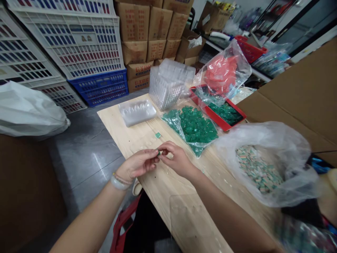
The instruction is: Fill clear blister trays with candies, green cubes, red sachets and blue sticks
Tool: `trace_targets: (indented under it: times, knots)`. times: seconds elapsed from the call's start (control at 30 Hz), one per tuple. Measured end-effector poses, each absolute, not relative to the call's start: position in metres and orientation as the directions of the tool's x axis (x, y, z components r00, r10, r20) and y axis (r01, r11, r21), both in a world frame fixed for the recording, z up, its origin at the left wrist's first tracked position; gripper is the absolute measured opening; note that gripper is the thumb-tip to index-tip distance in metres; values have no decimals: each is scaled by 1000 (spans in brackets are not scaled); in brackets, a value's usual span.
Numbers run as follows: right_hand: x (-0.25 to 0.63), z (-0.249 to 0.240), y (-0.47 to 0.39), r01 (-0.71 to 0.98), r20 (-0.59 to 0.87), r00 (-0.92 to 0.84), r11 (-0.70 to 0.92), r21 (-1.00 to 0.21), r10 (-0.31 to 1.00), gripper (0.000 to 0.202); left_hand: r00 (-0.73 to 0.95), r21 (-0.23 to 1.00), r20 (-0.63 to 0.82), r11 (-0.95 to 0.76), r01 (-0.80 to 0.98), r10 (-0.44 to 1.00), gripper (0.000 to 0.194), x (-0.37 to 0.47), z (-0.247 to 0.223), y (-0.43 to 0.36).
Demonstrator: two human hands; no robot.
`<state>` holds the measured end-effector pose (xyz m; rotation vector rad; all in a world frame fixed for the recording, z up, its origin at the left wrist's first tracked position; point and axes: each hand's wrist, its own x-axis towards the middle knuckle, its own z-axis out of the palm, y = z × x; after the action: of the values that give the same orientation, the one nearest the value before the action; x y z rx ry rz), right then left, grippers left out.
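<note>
Over the wooden table (110, 114), my left hand (140, 164) and my right hand (177, 160) meet, fingertips pinched together. Between them is a small green plastic piece (158, 153), mostly covered by the fingers. A similar green piece with a paler top (157, 135) lies just beyond my hands, beside a faint clear plastic tray (142, 142). Farther right, a heap of green pieces (198, 124) is spread on a clear plastic bag. A bracelet and a pale bangle circle my left wrist.
Behind stand a clear molded tray (137, 113) and a stack of such trays (165, 86). A red box (223, 123) holds more green pieces. At right, an open bag (289, 151) contains small striped pieces. Crates (71, 45) and cartons (134, 24) are piled behind.
</note>
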<state>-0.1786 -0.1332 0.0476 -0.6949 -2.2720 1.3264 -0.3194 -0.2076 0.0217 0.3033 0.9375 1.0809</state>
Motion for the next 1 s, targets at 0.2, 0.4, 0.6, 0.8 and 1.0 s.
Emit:
trace_targets:
  times: [0.2, 0.4, 0.6, 0.8, 1.0]
  knots:
    - [-194, 50, -122, 272, 203, -816, 669, -692, 542, 17, 27, 572, -507, 360, -737, 862, 10, -321, 23, -192]
    - [-211, 34, -103, 496, 131, -749, 682, -537, 649, 20, -434, 971, -176, 227, 69, 884, 26, -336, 19, -193]
    - [-230, 20, -84, 506, -40, -860, 843, -182, 508, 14, -298, 546, 98, 199, 814, 950, 33, -331, -8, -200]
    - [-227, 25, -93, 475, -42, -879, 868, -146, 475, 17, -246, 466, 101, 173, 868, 964, 32, -327, -9, -199]
    - [-167, 30, -81, 621, 203, -664, 682, -386, 719, 21, -142, 524, 117, 60, 850, 983, 37, -318, -11, -193]
